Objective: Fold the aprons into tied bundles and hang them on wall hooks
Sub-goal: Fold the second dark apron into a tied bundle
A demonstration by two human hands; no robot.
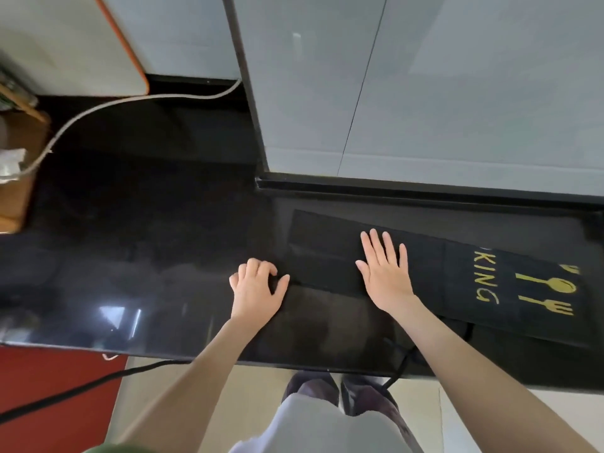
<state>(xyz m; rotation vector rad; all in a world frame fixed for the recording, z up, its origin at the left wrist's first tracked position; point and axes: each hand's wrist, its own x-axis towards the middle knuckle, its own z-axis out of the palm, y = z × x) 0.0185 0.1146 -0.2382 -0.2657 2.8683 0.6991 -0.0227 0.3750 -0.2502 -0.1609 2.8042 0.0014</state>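
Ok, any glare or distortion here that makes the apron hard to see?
Head view: a bright glare patch sits on the glossy counter, left of the left hand, off the apron. Head view: black apron on black counter, so its edges read faint. Head view: wide-angle lens slants the cabinet edges. The right hand and yellow print look sharp.

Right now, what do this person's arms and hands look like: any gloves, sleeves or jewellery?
Two bare hands, the left hand and the right hand, on bare forearms. No gloves, rings, watch or bracelets show, and no sleeve covers the forearms. A scrap of green at the bottom edge beside the left arm might be clothing; too little shows to tell.
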